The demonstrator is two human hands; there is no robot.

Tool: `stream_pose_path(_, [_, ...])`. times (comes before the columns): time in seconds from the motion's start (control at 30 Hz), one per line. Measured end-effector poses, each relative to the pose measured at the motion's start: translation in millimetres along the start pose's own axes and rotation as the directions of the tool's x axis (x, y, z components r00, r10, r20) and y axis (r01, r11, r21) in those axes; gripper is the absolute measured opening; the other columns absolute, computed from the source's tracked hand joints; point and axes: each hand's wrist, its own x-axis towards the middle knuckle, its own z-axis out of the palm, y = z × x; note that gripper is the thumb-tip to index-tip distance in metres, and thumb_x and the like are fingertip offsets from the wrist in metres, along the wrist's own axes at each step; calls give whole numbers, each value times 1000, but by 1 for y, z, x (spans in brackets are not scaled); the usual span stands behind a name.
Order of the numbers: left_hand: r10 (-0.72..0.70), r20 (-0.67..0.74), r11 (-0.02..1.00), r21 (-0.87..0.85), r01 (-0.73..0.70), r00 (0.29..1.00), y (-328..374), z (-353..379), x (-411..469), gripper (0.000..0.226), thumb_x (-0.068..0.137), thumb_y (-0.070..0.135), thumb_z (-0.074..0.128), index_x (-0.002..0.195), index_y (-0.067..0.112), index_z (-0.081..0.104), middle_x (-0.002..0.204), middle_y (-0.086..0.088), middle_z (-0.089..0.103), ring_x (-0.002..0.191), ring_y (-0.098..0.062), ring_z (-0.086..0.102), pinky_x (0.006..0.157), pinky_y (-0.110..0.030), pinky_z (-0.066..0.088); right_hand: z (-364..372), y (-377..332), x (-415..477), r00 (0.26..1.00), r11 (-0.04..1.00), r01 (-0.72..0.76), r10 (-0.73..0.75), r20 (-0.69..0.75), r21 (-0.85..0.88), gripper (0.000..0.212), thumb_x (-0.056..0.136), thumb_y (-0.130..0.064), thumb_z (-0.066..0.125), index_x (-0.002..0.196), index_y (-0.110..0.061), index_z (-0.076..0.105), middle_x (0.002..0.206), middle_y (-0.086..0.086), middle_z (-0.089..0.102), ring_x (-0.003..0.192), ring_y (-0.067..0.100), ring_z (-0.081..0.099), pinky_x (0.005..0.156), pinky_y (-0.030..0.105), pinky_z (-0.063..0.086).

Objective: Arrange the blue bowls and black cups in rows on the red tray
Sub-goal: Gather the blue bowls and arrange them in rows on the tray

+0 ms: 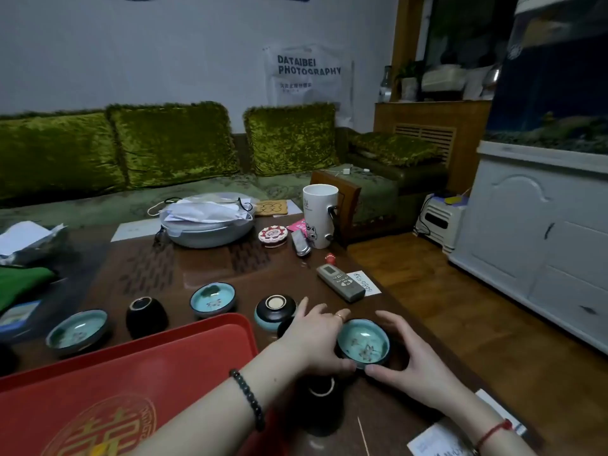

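Tray (131, 363) lies at table's (204, 274) near edge, left. Behind tray, left to right: bowl (77, 332), cup (146, 312), bowl (213, 299), upturned bowl (275, 311). Right of tray: bowl (363, 343) between left hand (316, 337) and right hand (408, 366); cup (320, 406) nearer, under left forearm. Remote (340, 282) farther back, right.

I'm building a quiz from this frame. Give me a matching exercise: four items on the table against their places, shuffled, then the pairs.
Things:
1. red tray
2. white mug
3. remote control
4. blue bowl with the fish pattern

Places:
A. between the left hand and right hand
B. near left of the table, nothing on it
C. lying beside a paper slip with digits
D. standing upright at the far right edge

Pairs: 1-B, 2-D, 3-C, 4-A
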Motion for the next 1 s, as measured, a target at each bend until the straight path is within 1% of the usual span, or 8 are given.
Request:
stream_pose_path(0.1, [16,16,999,34,-17,1000,1,-1,6,89,71,51,64,139,12,23,141,-10,43,139,-27,23,113,-51,-8,-1,0,2,1000,998,-15,14,18,60,78,57,-44,80,116,-59,30,123,-31,41,119,-5,41,101,22,35])
stream_pose_path(0.23, [41,-44,999,11,-40,998,1,-2,7,91,69,51,67,139,11,25,140,-8,44,138,-22,26,112,-52,-11,-1,1,1,1000,996,-11,12,-14,87,80,57,-39,81,113,-61,29,118,-31,40,113,-3,45,99,23,38])
stream_pose_path(0.4, [45,-185,995,-82,-61,982,-2,-20,-4,88,67,50,69,138,18,28,139,-6,46,134,-19,31,113,-50,-8,-13,-22,3,995,987,68,-56,-84,147,82,56,-29,84,117,-52,34,126,-21,46,115,0,49,96,21,43])
stream_pose_path(0.5, [18,-268,989,-140,-57,963,-11,-39,-21,88,65,52,70,137,22,30,140,-4,45,134,-17,32,114,-48,-4,-18,-48,6,986,982,138,-124,-108,127,80,57,-30,83,115,-55,33,126,-18,47,115,1,49,94,19,42])
stream_pose_path(0.7, [-67,-370,969,-245,-28,926,-44,-76,-71,84,65,49,72,136,22,36,141,2,46,132,-13,37,115,-46,11,-3,-111,16,965,962,245,-231,-124,119,80,60,-28,81,119,-50,31,113,-25,43,107,-6,46,79,0,39])
stream_pose_path(0.83, [-117,-433,927,-371,-59,894,-73,-89,-107,81,62,38,79,132,16,43,134,-4,54,124,-17,48,108,-42,34,22,-147,26,953,935,297,-278,-119,195,81,60,-26,82,118,-51,31,115,-20,46,111,-1,48,88,5,40])
stream_pose_path(0.93, [-187,-435,887,-460,-38,881,-95,-89,-130,80,62,33,80,131,14,44,134,-4,53,124,-17,49,108,-38,36,46,-168,33,946,919,323,-308,-102,226,80,59,-25,82,113,-56,32,118,-17,49,113,1,49,96,18,40])
stream_pose_path(1.0, [-223,-433,890,-455,1,874,-109,-84,-142,79,63,34,79,131,15,44,135,-2,52,125,-13,47,108,-25,33,62,-178,37,947,918,323,-314,-73,229,80,59,-23,83,116,-51,33,119,-10,50,112,3,52,96,21,42])
